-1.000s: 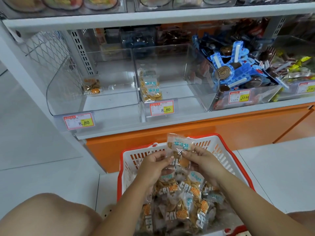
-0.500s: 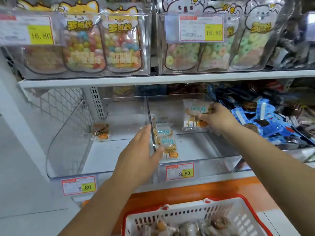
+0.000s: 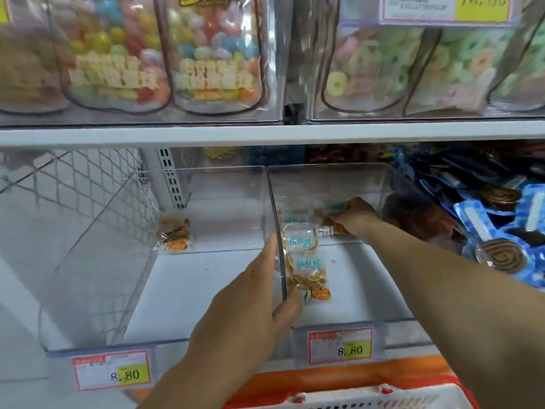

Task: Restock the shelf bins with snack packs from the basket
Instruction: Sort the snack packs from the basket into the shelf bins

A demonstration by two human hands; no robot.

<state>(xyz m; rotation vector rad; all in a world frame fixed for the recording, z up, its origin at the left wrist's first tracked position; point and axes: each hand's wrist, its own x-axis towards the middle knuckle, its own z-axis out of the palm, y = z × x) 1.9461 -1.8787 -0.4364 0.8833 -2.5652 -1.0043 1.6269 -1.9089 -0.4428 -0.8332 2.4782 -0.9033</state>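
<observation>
My right hand (image 3: 355,216) reaches deep into the middle clear bin (image 3: 348,181) and holds a snack pack (image 3: 326,222) down against its back floor. Two more snack packs (image 3: 306,270) lie along that bin's left wall. My left hand (image 3: 259,293) holds the divider wall between the middle bin and the left clear bin (image 3: 124,246), fingers on one side and thumb on the other. One lone snack pack (image 3: 174,233) sits at the back of the left bin. The red basket's white rim (image 3: 354,399) shows at the bottom edge.
Blue-wrapped spiral snacks (image 3: 498,240) fill the bin on the right. Candy bags (image 3: 159,54) stand in bins on the shelf above. Price tags reading 8.80 (image 3: 340,345) hang on the bin fronts. A wire mesh panel (image 3: 79,187) closes the shelf's left end.
My right hand carried a snack pack from the basket up into the middle bin and now presses it low at the back. My left hand moved from the basket to the bin divider.
</observation>
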